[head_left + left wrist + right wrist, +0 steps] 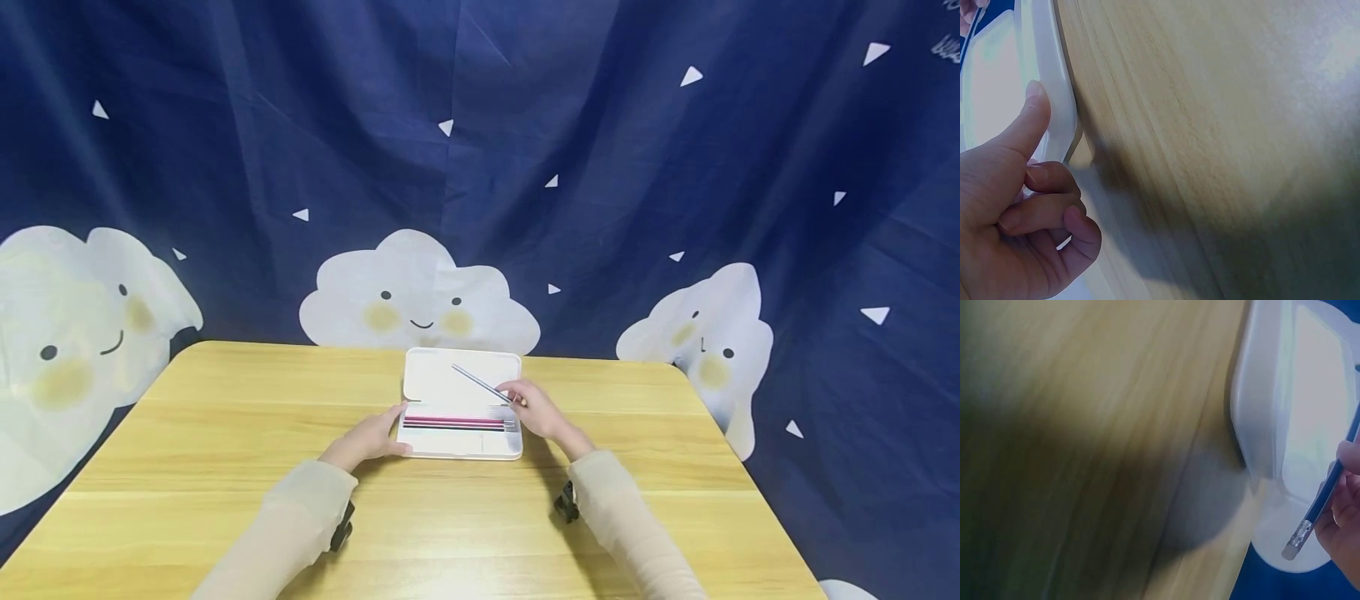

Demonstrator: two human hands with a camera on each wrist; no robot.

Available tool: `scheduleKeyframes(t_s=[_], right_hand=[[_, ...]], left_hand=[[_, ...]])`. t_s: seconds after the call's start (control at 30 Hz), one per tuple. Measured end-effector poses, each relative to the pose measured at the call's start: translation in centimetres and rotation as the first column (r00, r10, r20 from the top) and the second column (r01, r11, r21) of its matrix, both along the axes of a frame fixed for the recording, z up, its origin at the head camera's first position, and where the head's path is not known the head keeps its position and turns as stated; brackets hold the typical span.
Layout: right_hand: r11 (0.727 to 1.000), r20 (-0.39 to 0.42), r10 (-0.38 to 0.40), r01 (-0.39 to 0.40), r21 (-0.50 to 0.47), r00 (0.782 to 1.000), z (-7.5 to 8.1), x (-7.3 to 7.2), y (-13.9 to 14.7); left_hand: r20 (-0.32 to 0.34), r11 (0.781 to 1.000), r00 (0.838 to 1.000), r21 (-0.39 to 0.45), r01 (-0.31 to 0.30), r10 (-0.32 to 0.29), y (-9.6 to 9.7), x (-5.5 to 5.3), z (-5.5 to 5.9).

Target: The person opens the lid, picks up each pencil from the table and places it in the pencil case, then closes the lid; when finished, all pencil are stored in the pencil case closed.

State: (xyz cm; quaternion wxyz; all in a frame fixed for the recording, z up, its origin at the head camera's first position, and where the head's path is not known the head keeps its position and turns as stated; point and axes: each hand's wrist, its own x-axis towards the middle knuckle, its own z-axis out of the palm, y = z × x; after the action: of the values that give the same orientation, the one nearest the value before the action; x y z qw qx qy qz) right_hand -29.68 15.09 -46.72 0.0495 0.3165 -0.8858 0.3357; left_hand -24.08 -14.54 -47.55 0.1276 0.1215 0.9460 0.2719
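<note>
A white pencil case (457, 445) lies unfolded on the table, its lid (427, 375) tipped back. Inside are several pencils (453, 423), red and dark, side by side with their ferrule ends to the right. My left hand (371, 437) grips the case's left end; in the left wrist view the thumb (1034, 115) lies along its edge and the other fingers are curled. Above the right part of the case, my right hand (536, 408) pinches a dark pencil (480, 382), slanting up to the left. Its eraser end (1297, 540) shows in the right wrist view.
The wooden table (450, 533) reaches back to a dark blue curtain (480, 167) printed with smiling clouds and white triangles. Black wrist devices sit under both sleeves, the left one (342, 527) and the right one (567, 502).
</note>
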Motion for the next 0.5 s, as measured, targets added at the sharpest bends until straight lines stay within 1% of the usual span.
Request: scheduleKeyframes(t_s=[0.1, 0.23, 0.33, 0.5], right_hand=[[0.994, -0.024, 0.065, -0.063, 0.088, 0.998, 0.1, 0.1, -0.6], [0.975, -0.046, 0.128, -0.117, 0.188, 0.991, 0.2, 0.1, -1.4], [0.964, -0.059, 0.151, -0.134, 0.229, 0.987, 0.1, 0.0, -1.9], [0.955, -0.073, 0.171, -0.147, 0.259, 0.983, -0.1, -0.1, -2.4]], left_hand=[[0.003, 1.0, 1.0, -0.002, -0.003, 0.003, 0.0, 0.0, 0.1], [0.001, 1.0, 1.0, 0.002, -0.006, 0.006, 0.0, 0.0, 0.1], [0.0, 1.0, 1.0, 0.006, -0.008, 0.008, 0.0, 0.1, 0.0], [0.001, 1.0, 1.0, 0.005, -0.011, 0.011, 0.0, 0.0, 0.0]])
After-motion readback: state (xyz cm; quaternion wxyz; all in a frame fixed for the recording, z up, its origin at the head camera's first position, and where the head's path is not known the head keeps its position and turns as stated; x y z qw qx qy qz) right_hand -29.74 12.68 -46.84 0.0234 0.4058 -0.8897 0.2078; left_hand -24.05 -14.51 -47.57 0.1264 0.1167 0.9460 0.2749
